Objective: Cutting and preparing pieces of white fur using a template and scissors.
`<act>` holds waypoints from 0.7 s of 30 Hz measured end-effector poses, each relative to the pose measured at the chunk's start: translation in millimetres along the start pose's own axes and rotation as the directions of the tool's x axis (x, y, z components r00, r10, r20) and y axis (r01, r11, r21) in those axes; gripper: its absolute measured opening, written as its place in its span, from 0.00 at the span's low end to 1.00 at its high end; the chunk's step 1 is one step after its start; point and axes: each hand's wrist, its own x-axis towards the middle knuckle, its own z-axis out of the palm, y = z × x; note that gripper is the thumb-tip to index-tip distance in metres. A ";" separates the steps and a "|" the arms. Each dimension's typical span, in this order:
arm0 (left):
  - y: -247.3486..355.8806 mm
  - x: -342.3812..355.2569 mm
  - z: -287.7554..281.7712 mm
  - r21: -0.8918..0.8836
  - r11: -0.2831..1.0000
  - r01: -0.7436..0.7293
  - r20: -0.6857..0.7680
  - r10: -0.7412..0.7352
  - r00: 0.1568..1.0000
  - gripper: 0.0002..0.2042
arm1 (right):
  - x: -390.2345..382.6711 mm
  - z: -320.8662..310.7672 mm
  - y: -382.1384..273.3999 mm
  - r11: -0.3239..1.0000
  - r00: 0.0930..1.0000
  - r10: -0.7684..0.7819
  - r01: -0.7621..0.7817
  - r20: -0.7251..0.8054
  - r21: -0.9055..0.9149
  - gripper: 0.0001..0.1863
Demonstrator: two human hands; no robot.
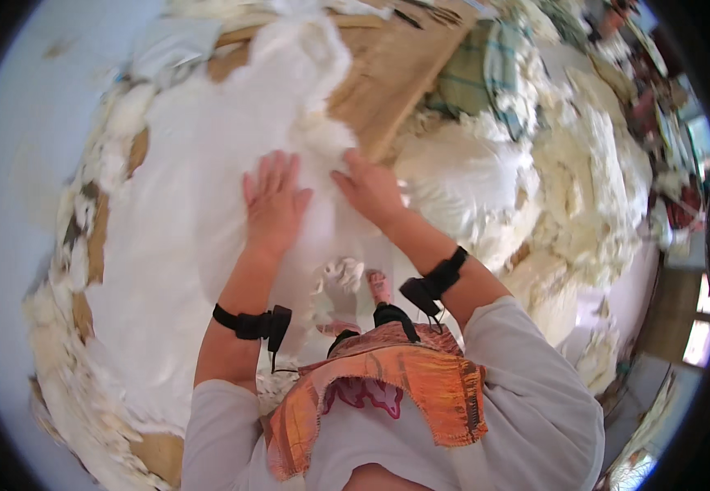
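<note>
A large white sheepskin [159,245] lies with its smooth side up, its woolly edge showing along the rim. Flat on its middle rests my left hand [276,204], fingers spread. My right hand [369,190] is at the right edge of the skin, beside a tuft of cream wool [322,133]. Its thumb and forefinger are stretched out and apart; the other fingers are partly hidden. I see nothing held in either hand.
Under the skin is a brown wooden table [388,65], with dark slim tools [437,11] at its far end. To the right are heaped cream fleeces [584,180] and a green checked cloth [486,69]. A pale wall [36,164] stands on the left.
</note>
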 end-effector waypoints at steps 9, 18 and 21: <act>-2.0 3.7 31.6 0.170 0.985 -0.034 0.033 0.029 0.999 0.30 | 3.9 -35.6 23.8 0.997 0.966 0.075 -0.081 0.248 0.012 0.13; -10.0 -1.4 30.3 0.157 0.987 -0.024 -0.007 0.025 1.000 0.29 | -39.7 -29.5 41.2 0.922 0.939 0.217 -0.287 0.266 0.260 0.17; -4.0 0.7 24.1 0.159 0.986 -0.048 -0.024 0.052 0.998 0.28 | -41.9 -26.8 61.9 0.957 0.946 0.197 -0.243 0.257 0.159 0.18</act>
